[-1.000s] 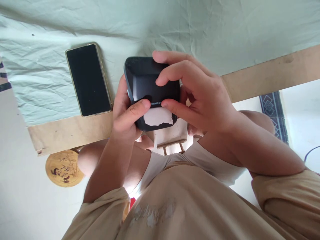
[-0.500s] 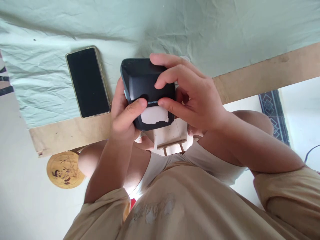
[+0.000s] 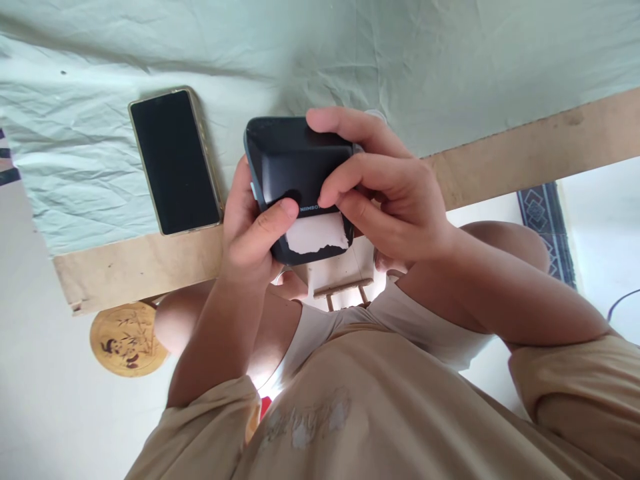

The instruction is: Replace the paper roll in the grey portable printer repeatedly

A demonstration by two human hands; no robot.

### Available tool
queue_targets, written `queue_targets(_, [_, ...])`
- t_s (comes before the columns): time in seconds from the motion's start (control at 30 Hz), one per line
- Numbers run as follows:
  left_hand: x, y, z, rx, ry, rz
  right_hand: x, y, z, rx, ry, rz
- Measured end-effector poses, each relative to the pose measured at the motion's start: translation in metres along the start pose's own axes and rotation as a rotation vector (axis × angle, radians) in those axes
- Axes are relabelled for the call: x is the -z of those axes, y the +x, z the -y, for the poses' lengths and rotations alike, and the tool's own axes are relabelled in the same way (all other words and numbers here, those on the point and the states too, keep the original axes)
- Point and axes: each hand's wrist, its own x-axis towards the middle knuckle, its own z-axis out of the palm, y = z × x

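A small black label printer [image 3: 293,163] is held in both hands just above the table's near edge. A torn strip of white paper [image 3: 316,236] sticks out of its front slot. My left hand [image 3: 250,230] wraps its left side, thumb lying across the top by the slot. My right hand [image 3: 390,193] grips the right side, with one fingertip on the far top edge and another pressing on the lid near the printed brand name.
A black smartphone [image 3: 174,161] in a clear case lies face up on the pale green cloth [image 3: 450,60] to the left. The wooden table edge [image 3: 525,147] runs across. A round bamboo-pattern coaster [image 3: 127,339] lies on the floor below.
The printer shifted slightly left and back. My right index finger curled down, from lying flat on the lid to pressing it near the brand name.
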Motion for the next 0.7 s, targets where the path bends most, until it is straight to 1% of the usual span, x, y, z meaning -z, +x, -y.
queue_targets(0.1, [-0.001,0.001,-0.002,-0.002,-0.033,0.012,-0.001,0.000,0.000,0.010,0.001,-0.007])
queue_targets(0.17, [-0.003,0.002,-0.004,0.021,-0.065,0.010,0.000,0.000,0.000,0.007,-0.002,-0.001])
queue_targets(0.27, [-0.006,0.003,-0.007,0.046,-0.088,-0.008,0.000,0.000,0.000,0.001,-0.007,0.005])
queue_targets(0.5, [-0.015,0.002,-0.009,0.054,-0.109,-0.060,0.001,-0.002,-0.001,0.002,-0.012,0.006])
queue_targets(0.7, [-0.010,0.003,-0.007,0.071,-0.078,-0.094,0.001,-0.001,-0.002,0.011,-0.009,0.008])
